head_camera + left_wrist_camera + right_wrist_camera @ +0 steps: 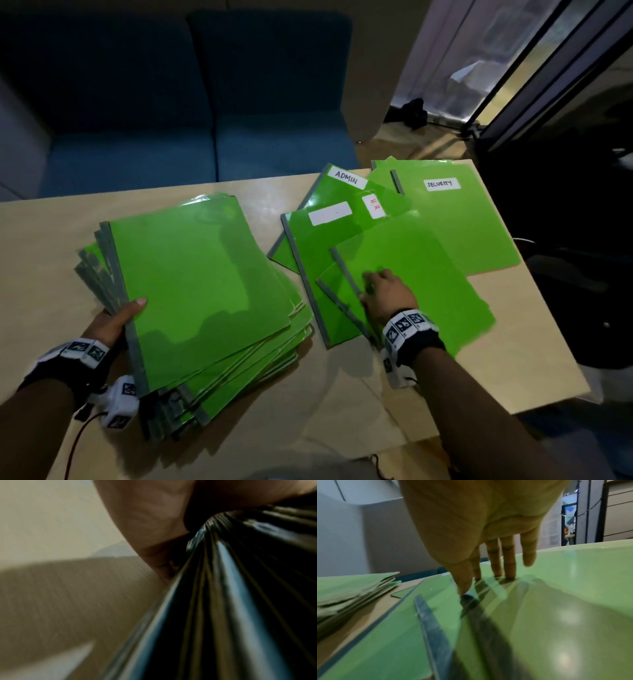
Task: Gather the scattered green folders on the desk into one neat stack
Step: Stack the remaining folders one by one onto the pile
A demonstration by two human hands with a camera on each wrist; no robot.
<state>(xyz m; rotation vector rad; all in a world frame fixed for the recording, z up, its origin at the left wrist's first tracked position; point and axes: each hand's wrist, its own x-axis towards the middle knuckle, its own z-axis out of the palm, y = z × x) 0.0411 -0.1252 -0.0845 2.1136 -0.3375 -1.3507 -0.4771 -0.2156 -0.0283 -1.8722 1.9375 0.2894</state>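
Note:
A thick, fanned stack of green folders (198, 291) with grey spines lies on the left of the desk (44, 240). My left hand (114, 323) grips its left spine edge, thumb on top and fingers underneath; the left wrist view shows my palm (145, 520) against the dark spines (231, 601). On the right lie several scattered folders, labelled ADMIN (346, 178), HR (373, 205) and SECURITY (442, 185). My right hand (387, 291) rests with straight fingers (508, 566) on the topmost loose folder (421, 274) (556, 601), near its grey spine. The stack (351, 588) shows at left there.
A blue sofa (171, 120) stands behind the desk. The desk's right edge (548, 308) drops off to dark floor beside a glass door (548, 68). A thin cable (77, 442) hangs from my left wrist band at the front left.

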